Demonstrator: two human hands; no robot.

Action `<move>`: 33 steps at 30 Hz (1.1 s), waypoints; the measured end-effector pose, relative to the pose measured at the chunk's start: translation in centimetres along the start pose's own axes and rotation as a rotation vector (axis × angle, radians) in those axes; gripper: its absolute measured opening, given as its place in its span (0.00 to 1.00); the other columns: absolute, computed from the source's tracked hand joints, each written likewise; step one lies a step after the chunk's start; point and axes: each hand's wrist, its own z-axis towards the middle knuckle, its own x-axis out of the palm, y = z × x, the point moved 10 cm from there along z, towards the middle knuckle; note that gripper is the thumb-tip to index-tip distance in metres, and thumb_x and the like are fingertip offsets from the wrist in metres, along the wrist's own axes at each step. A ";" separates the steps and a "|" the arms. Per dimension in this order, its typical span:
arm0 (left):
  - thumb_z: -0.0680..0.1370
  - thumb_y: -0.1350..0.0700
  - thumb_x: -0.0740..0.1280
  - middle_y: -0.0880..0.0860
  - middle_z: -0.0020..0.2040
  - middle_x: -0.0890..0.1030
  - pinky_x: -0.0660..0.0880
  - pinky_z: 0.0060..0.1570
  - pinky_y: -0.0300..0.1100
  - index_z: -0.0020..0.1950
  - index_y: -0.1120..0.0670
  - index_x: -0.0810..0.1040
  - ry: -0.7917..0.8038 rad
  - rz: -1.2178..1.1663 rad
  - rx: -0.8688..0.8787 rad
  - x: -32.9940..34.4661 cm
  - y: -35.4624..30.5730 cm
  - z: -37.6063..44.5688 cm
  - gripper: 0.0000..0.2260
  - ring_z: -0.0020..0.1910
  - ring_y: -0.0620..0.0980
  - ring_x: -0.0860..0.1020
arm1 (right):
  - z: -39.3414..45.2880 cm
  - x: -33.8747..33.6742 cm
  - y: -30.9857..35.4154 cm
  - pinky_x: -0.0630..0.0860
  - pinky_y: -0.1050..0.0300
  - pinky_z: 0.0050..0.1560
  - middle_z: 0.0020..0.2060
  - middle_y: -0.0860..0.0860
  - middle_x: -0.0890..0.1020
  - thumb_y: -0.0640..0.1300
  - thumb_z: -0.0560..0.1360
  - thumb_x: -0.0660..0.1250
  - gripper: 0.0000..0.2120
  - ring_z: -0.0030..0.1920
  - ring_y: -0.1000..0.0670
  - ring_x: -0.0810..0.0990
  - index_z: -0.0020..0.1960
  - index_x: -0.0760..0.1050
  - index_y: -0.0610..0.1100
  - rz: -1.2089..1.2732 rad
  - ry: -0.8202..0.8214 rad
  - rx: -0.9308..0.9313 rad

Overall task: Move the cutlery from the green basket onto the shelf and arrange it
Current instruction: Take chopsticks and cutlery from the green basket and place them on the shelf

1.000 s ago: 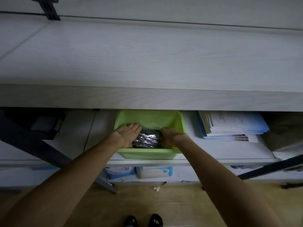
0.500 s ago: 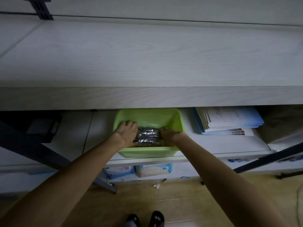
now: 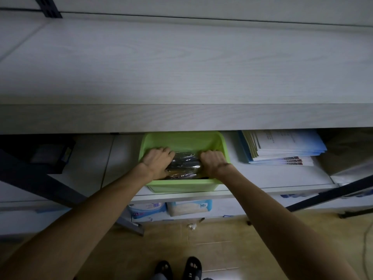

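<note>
A green basket stands on the lower shelf board, under the wide pale wooden shelf. Inside it lies a dark bundle of cutlery wrapped in shiny clear plastic. My left hand grips the bundle's left end with curled fingers. My right hand grips its right end the same way. Single pieces inside the wrap cannot be made out.
A stack of blue-edged paper booklets lies right of the basket. A dark box sits at the left under the shelf. Dark metal braces cross low on both sides. Tissue packs rest below, above the wooden floor.
Both hands have closed more tightly round the ends of the wrapped bundle. The view has shifted slightly; the basket stays where it was.
</note>
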 end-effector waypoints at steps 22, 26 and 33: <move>0.79 0.56 0.66 0.54 0.57 0.79 0.77 0.49 0.46 0.61 0.55 0.75 -0.094 -0.275 -0.063 -1.5 1.9 -0.1 0.12 0.52 0.54 0.80 | -0.5 -1.9 -1.5 0.74 0.54 0.43 0.46 0.49 0.80 0.50 0.74 0.73 0.12 0.45 0.47 0.79 0.51 0.75 0.45 0.271 0.114 -0.060; 0.79 0.57 0.66 0.54 0.54 0.81 0.76 0.46 0.46 0.61 0.54 0.74 -0.107 -0.304 -0.080 -1.8 2.3 -0.2 0.10 0.50 0.55 0.81 | -1.3 -2.3 -1.4 0.71 0.57 0.42 0.42 0.51 0.76 0.49 0.77 0.71 0.09 0.44 0.48 0.78 0.51 0.74 0.47 0.205 0.078 -0.092; 0.80 0.58 0.64 0.54 0.55 0.82 0.77 0.49 0.46 0.61 0.53 0.75 -0.128 -0.368 -0.111 -1.6 2.8 -0.7 0.10 0.51 0.55 0.80 | -1.6 -2.8 -2.2 0.73 0.55 0.45 0.45 0.50 0.79 0.51 0.75 0.73 0.10 0.47 0.47 0.78 0.50 0.76 0.47 0.366 0.121 -0.031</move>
